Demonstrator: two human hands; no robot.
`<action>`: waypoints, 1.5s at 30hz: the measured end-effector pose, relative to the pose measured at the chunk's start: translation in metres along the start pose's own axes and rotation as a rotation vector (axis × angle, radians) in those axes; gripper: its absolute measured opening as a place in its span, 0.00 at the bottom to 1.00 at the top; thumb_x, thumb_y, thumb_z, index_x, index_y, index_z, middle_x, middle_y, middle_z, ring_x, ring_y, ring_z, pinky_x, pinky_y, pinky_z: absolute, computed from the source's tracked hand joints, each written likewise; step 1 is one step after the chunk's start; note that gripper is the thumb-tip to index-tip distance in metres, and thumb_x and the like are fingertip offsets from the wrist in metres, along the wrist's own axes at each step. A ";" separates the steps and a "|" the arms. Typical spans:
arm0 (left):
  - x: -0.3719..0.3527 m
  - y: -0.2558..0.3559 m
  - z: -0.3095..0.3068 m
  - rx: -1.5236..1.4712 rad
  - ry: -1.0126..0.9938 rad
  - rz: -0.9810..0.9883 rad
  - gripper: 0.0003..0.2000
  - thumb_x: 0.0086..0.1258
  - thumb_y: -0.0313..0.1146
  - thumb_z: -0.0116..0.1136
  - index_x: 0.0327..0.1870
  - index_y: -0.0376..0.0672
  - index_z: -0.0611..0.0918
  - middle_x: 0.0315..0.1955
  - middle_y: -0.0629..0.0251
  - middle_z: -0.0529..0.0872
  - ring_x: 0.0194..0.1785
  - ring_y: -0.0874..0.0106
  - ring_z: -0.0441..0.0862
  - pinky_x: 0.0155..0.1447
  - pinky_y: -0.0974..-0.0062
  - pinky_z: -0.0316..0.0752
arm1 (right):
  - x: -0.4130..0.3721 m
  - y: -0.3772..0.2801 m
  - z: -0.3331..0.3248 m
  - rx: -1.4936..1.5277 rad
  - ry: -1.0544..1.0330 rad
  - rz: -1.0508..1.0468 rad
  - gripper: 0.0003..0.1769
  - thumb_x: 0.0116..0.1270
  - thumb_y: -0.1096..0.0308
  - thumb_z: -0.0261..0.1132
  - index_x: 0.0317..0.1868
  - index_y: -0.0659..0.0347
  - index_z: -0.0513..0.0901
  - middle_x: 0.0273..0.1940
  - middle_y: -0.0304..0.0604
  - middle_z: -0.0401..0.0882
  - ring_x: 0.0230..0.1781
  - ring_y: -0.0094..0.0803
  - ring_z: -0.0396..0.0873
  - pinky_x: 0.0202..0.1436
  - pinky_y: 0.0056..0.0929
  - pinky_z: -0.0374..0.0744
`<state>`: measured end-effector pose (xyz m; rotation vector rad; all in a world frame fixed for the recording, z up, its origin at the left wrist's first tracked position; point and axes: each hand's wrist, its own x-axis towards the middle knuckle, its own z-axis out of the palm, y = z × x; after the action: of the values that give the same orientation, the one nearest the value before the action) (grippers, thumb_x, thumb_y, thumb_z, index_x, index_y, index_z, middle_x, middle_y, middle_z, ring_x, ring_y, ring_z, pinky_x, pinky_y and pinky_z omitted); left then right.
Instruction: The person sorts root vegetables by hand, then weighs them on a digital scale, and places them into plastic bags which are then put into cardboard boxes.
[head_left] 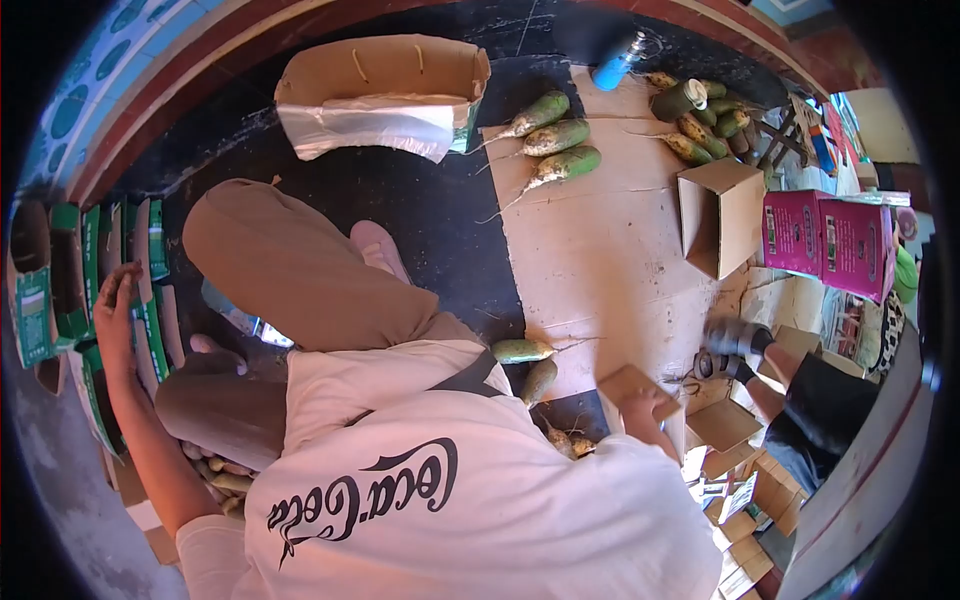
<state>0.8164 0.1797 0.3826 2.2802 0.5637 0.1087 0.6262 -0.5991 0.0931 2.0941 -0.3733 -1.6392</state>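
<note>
My left hand reaches out to the left, over a row of green-and-white cardboard boxes. Its fingers are stretched out against the box edges, with nothing visibly held. On the right, my right hand grips the edge of a small brown cardboard box; part of the grip is hidden. Near that box lie a green-and-white radish and a second radish. Three more long radishes with thin roots rest side by side on flattened cardboard.
A large open carton with plastic lining stands ahead. A pile of radishes, a blue bottle, an open brown box and magenta boxes are at upper right. Another person's legs show at right.
</note>
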 end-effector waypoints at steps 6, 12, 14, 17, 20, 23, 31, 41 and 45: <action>-0.015 0.005 -0.002 0.024 0.015 -0.042 0.13 0.68 0.36 0.50 0.47 0.38 0.79 0.44 0.63 0.81 0.52 0.73 0.76 0.57 0.75 0.65 | -0.015 0.009 0.053 0.024 -0.127 -0.041 0.25 0.61 0.57 0.57 0.60 0.48 0.71 0.67 0.42 0.57 0.67 0.49 0.54 0.59 0.67 0.56; -0.023 0.004 0.007 0.006 -0.022 -0.010 0.12 0.69 0.33 0.49 0.46 0.37 0.79 0.45 0.63 0.80 0.52 0.72 0.76 0.58 0.75 0.66 | -0.007 -0.015 0.068 0.046 -0.242 -0.102 0.24 0.62 0.59 0.56 0.59 0.49 0.73 0.65 0.43 0.62 0.65 0.48 0.60 0.57 0.65 0.61; -0.025 0.003 0.007 -0.020 -0.024 -0.001 0.11 0.69 0.32 0.49 0.46 0.37 0.79 0.45 0.63 0.80 0.52 0.72 0.75 0.58 0.75 0.66 | -0.006 -0.025 0.064 0.041 -0.275 -0.128 0.23 0.62 0.59 0.56 0.58 0.49 0.73 0.64 0.44 0.63 0.64 0.48 0.61 0.57 0.64 0.62; -0.030 0.001 0.005 -0.021 -0.044 0.031 0.11 0.69 0.31 0.48 0.46 0.36 0.79 0.45 0.62 0.80 0.52 0.73 0.75 0.59 0.76 0.65 | -0.004 -0.047 0.046 0.038 -0.244 -0.189 0.22 0.62 0.60 0.55 0.58 0.50 0.74 0.63 0.44 0.66 0.63 0.48 0.64 0.56 0.63 0.65; -0.029 -0.018 0.004 0.010 -0.054 0.033 0.11 0.69 0.31 0.48 0.46 0.36 0.79 0.45 0.62 0.80 0.52 0.73 0.74 0.60 0.77 0.64 | -0.004 -0.087 -0.017 0.085 -0.040 -0.295 0.17 0.61 0.62 0.53 0.50 0.54 0.78 0.52 0.46 0.76 0.53 0.43 0.75 0.52 0.43 0.75; -0.039 -0.017 0.009 -0.027 -0.034 0.023 0.11 0.69 0.31 0.49 0.46 0.35 0.78 0.45 0.61 0.80 0.52 0.73 0.75 0.60 0.75 0.64 | -0.018 -0.139 -0.090 0.170 0.168 -0.408 0.16 0.62 0.59 0.52 0.47 0.54 0.78 0.48 0.48 0.78 0.49 0.43 0.77 0.49 0.39 0.76; -0.068 -0.041 0.006 -0.078 0.145 -0.090 0.10 0.68 0.29 0.49 0.44 0.33 0.79 0.42 0.62 0.81 0.50 0.73 0.75 0.57 0.78 0.65 | -0.031 -0.216 -0.174 0.163 0.355 -0.622 0.16 0.61 0.58 0.54 0.46 0.55 0.77 0.44 0.50 0.79 0.44 0.46 0.78 0.47 0.42 0.76; -0.074 -0.072 0.004 -0.138 0.161 -0.219 0.11 0.70 0.32 0.48 0.45 0.33 0.78 0.42 0.58 0.81 0.48 0.70 0.78 0.55 0.73 0.69 | 0.080 -0.149 -0.059 1.341 0.132 -0.009 0.14 0.57 0.66 0.53 0.36 0.66 0.80 0.35 0.55 0.81 0.39 0.47 0.80 0.44 0.39 0.76; -0.066 -0.061 0.014 -0.093 0.143 -0.203 0.11 0.70 0.31 0.48 0.45 0.33 0.78 0.42 0.57 0.81 0.48 0.69 0.78 0.55 0.72 0.69 | 0.089 -0.159 -0.034 1.091 0.028 0.136 0.23 0.55 0.56 0.58 0.45 0.65 0.78 0.41 0.58 0.79 0.47 0.46 0.78 0.49 0.38 0.74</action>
<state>0.7386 0.1791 0.3363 2.1233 0.8441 0.1944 0.6719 -0.4984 -0.0551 2.6816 -1.6490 -1.4460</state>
